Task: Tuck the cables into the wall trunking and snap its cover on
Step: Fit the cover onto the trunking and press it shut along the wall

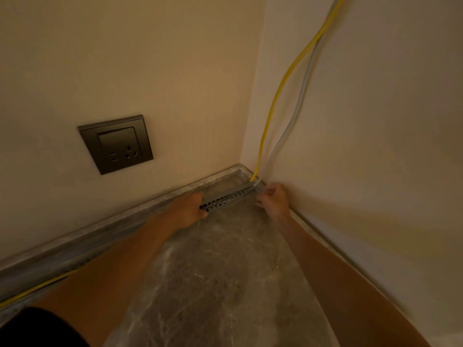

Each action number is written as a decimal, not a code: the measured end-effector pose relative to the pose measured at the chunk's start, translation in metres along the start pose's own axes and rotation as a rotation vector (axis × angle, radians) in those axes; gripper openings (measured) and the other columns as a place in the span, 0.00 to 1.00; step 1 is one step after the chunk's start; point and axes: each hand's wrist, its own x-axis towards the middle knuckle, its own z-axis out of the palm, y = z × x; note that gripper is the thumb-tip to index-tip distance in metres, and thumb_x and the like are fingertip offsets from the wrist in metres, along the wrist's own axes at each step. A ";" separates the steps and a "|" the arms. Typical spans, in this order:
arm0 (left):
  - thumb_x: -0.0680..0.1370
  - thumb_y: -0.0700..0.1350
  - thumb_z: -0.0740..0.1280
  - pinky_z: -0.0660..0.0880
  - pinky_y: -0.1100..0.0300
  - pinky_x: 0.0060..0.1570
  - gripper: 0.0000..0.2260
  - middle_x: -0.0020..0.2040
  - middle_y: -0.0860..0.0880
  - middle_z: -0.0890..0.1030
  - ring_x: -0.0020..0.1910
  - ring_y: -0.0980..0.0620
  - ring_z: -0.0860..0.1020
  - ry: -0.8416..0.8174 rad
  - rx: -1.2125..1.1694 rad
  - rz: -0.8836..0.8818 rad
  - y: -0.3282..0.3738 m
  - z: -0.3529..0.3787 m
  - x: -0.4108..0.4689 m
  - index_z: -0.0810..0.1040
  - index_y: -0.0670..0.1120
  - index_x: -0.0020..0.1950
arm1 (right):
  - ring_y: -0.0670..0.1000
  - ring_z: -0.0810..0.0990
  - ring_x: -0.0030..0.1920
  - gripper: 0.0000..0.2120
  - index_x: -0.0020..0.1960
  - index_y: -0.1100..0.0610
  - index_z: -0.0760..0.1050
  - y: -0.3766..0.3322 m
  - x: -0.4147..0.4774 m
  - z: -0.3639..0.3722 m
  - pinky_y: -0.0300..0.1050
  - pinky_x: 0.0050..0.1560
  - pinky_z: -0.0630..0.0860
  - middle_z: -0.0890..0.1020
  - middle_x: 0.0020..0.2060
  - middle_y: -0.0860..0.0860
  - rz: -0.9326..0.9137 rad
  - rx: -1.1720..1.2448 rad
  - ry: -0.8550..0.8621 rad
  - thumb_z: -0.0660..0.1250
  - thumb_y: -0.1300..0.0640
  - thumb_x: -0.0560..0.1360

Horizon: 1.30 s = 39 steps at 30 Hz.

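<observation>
A short grey slotted trunking (229, 197) lies on the floor in the room's corner, along the skirting. My left hand (190, 209) grips its near end. My right hand (274, 200) is curled at its far end by the corner, and whether it pinches the cables there I cannot tell. A yellow cable (280, 88) and a pale grey cable (299, 101) hang down the right wall and enter the trunking's far end. No cover is in view.
A dark wall socket (115, 144) sits on the left wall above the grey skirting (100, 236). Another stretch of yellow cable (32, 288) runs along the skirting at the lower left. The floor (215, 271) is grey marbled stone.
</observation>
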 end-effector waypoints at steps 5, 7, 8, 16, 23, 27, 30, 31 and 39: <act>0.78 0.46 0.63 0.69 0.59 0.47 0.16 0.60 0.41 0.75 0.51 0.49 0.73 -0.009 -0.021 -0.003 0.000 0.002 0.003 0.70 0.42 0.63 | 0.45 0.75 0.42 0.14 0.60 0.58 0.71 -0.005 0.004 0.007 0.46 0.62 0.70 0.76 0.41 0.49 0.259 0.375 -0.402 0.55 0.69 0.79; 0.79 0.48 0.62 0.69 0.60 0.44 0.15 0.56 0.44 0.76 0.50 0.49 0.74 0.014 -0.048 0.032 0.005 0.002 0.004 0.71 0.43 0.62 | 0.46 0.75 0.44 0.13 0.57 0.60 0.73 -0.002 0.009 0.005 0.48 0.65 0.68 0.77 0.42 0.50 0.291 0.434 -0.419 0.54 0.70 0.79; 0.79 0.50 0.60 0.68 0.60 0.40 0.13 0.52 0.45 0.76 0.46 0.50 0.74 0.028 -0.078 0.060 0.010 0.002 0.005 0.72 0.44 0.59 | 0.46 0.75 0.44 0.12 0.53 0.60 0.73 -0.001 0.009 0.004 0.48 0.66 0.68 0.77 0.42 0.50 0.312 0.443 -0.429 0.54 0.70 0.79; 0.80 0.45 0.60 0.61 0.58 0.37 0.15 0.28 0.48 0.69 0.34 0.47 0.70 0.165 -0.128 0.096 0.043 0.006 0.031 0.77 0.38 0.40 | 0.48 0.76 0.43 0.10 0.43 0.60 0.72 0.004 0.016 -0.001 0.45 0.60 0.70 0.77 0.41 0.53 0.392 0.519 -0.481 0.56 0.69 0.79; 0.79 0.39 0.58 0.73 0.51 0.43 0.10 0.47 0.35 0.78 0.47 0.39 0.78 0.171 0.061 0.109 0.043 -0.004 0.026 0.76 0.34 0.50 | 0.53 0.77 0.48 0.07 0.45 0.61 0.71 0.007 0.017 0.007 0.50 0.60 0.71 0.76 0.45 0.55 0.454 0.645 -0.494 0.57 0.68 0.79; 0.78 0.38 0.58 0.71 0.52 0.36 0.09 0.40 0.37 0.78 0.36 0.43 0.76 0.267 -0.075 0.078 0.036 -0.006 0.027 0.75 0.33 0.48 | 0.56 0.73 0.57 0.07 0.46 0.61 0.71 0.003 0.020 0.005 0.50 0.60 0.71 0.76 0.45 0.54 0.467 0.582 -0.515 0.57 0.68 0.79; 0.78 0.39 0.57 0.74 0.46 0.41 0.08 0.45 0.34 0.79 0.43 0.36 0.78 0.267 -0.074 0.061 0.041 -0.006 0.025 0.72 0.35 0.51 | 0.55 0.76 0.53 0.07 0.45 0.60 0.71 0.001 0.018 0.006 0.48 0.58 0.72 0.76 0.48 0.55 0.470 0.566 -0.520 0.57 0.67 0.79; 0.79 0.39 0.56 0.74 0.46 0.42 0.08 0.45 0.35 0.79 0.44 0.36 0.78 0.268 -0.055 0.061 0.042 -0.006 0.025 0.71 0.36 0.51 | 0.54 0.77 0.49 0.07 0.45 0.60 0.71 0.000 0.017 0.006 0.48 0.58 0.72 0.77 0.47 0.55 0.470 0.560 -0.518 0.57 0.67 0.79; 0.78 0.40 0.58 0.75 0.46 0.42 0.04 0.39 0.41 0.77 0.36 0.43 0.76 0.344 -0.128 0.124 0.044 -0.017 0.033 0.63 0.43 0.46 | 0.51 0.76 0.43 0.10 0.41 0.59 0.70 0.002 0.018 0.002 0.49 0.58 0.71 0.75 0.42 0.54 0.465 0.548 -0.532 0.57 0.66 0.80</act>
